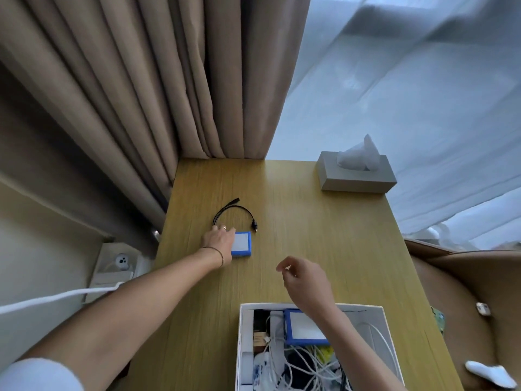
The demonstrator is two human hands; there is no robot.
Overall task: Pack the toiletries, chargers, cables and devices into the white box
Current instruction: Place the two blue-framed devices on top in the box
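White cardboard box (375,314), open at the near edge of the yellow wooden table (310,221), was seen already filled with white cables and a blue-rimmed white square device (306,328). A second blue-rimmed square device (242,244) was gripped at its left side by the left hand (220,241), beside a looped black cable (234,214). The right hand (306,280) was held above the table with loosely curled fingers, holding nothing.

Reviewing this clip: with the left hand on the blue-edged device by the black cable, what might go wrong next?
The left hand covers only one edge of the blue-edged device, so it may slip when lifted. The black cable lies just beyond and could get dragged. The white box is crowded with white cords, so fitting may be awkward.
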